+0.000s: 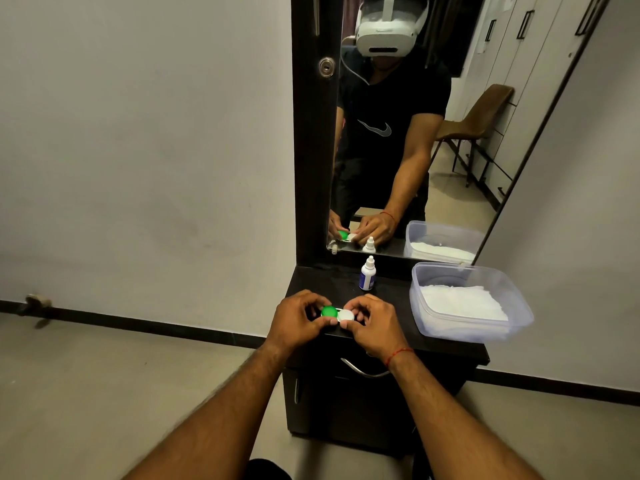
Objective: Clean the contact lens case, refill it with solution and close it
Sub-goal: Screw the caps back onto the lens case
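The contact lens case [337, 313] lies near the front edge of a dark dresser top [388, 299], with a green cap on its left well and a white cap on its right well. My left hand [298, 322] grips the green-capped end with curled fingers and thumb. My right hand [372, 323] pinches the white-capped end the same way. A small white solution bottle [367, 277] with a blue label stands upright behind the case, capped, apart from both hands.
A clear plastic tub [485, 327] holding white tissues sits on the right of the dresser top. A tall mirror [415, 133] rises behind it. A drawer with a metal handle [363, 370] is below the top. Grey wall is on the left.
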